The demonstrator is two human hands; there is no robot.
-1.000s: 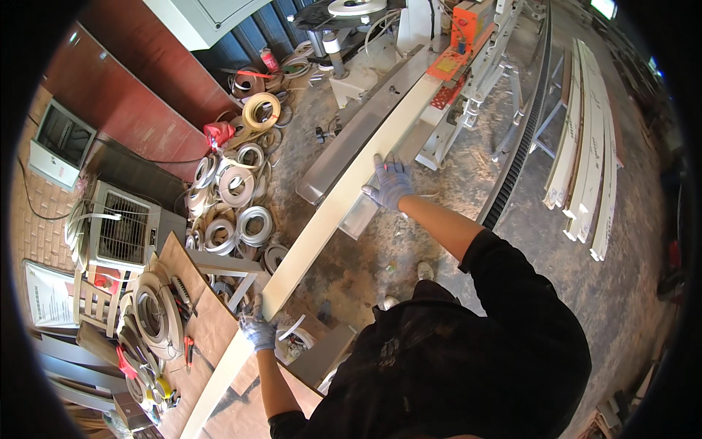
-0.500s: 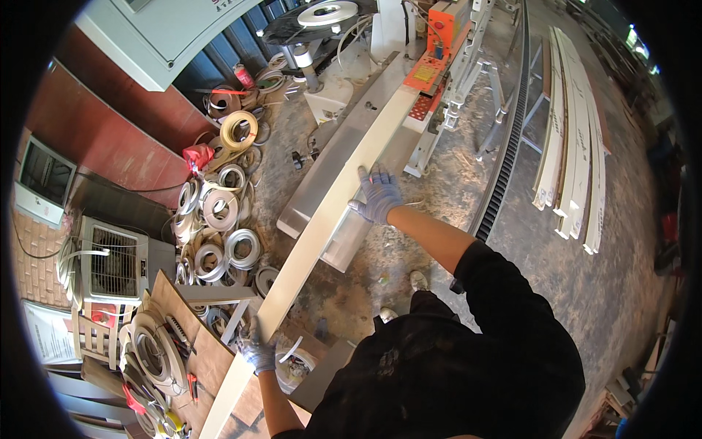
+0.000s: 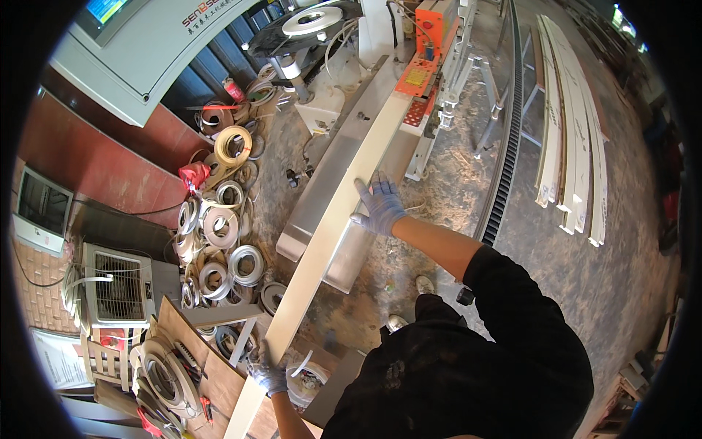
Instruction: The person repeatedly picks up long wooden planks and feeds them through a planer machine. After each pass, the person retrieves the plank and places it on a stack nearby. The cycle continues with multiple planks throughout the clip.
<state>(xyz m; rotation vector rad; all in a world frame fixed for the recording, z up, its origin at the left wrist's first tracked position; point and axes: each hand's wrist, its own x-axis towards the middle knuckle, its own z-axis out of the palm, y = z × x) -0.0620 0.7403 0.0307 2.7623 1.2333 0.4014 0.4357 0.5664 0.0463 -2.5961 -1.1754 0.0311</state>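
A long, narrow pale board (image 3: 319, 252) runs slantwise from the lower left up to an orange machine head (image 3: 417, 79). Its far end meets the machine beside a perforated red plate (image 3: 417, 113). My right hand (image 3: 382, 208), in a pale grey-blue glove, lies with spread fingers on the board's right edge, about midway along. Nearer to me, my left hand (image 3: 269, 372), gloved alike, grips the board close to its near part. Some of the left fingers are hard to make out. Under the board extends a grey metal machine bed (image 3: 329, 186).
Several edge-banding rolls (image 3: 246, 265) lie piled at left, near a boxy fan (image 3: 117, 282). A wooden worktop (image 3: 219, 369) carries large coils and hand tools. At right, long white boards (image 3: 567, 132) rest on a stand beside a dark roller track (image 3: 504, 154). A bucket (image 3: 307, 384) stands near my left hand.
The whole view has shifted slightly, with more of the machine cabinet showing at upper left. Both hands keep their places along the board, each appearing slightly lower and further right.
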